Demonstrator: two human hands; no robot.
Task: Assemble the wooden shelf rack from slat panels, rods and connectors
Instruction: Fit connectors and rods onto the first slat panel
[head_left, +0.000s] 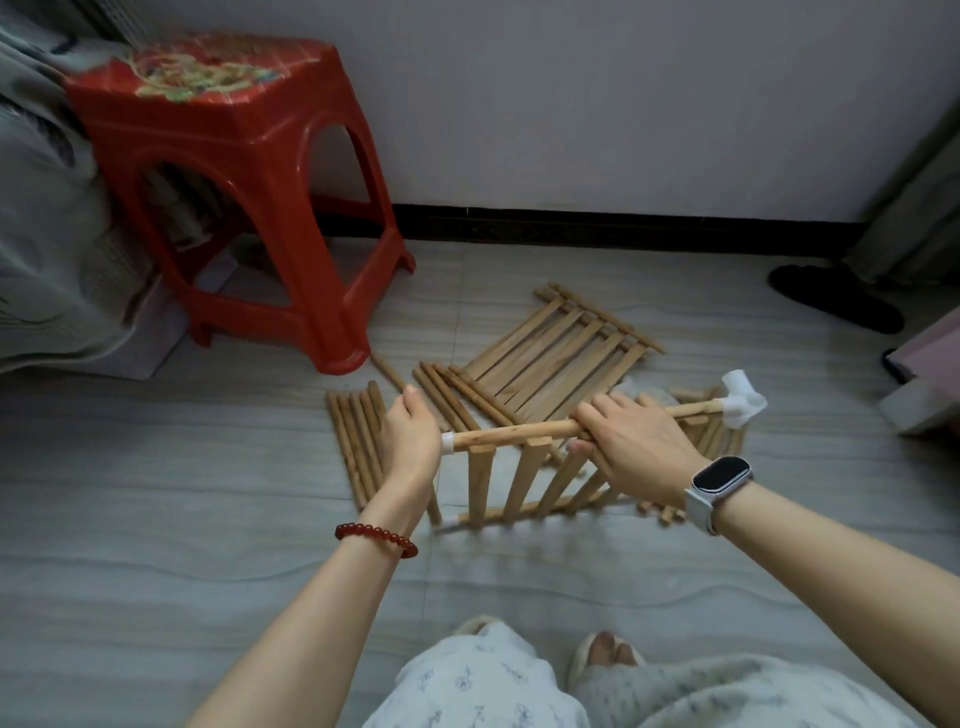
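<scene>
— On the tiled floor (156, 519), where is the slat panel (519, 478)?
— Upright, mid-floor; the right hand (636, 441) grips its top rod (519, 432), the left hand (410, 436) curls round the white connector (448, 442) at its end.

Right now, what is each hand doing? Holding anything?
Left hand: grips the white connector at the near end of the panel's top rod.
Right hand: fingers curled round that same rod.
</scene>
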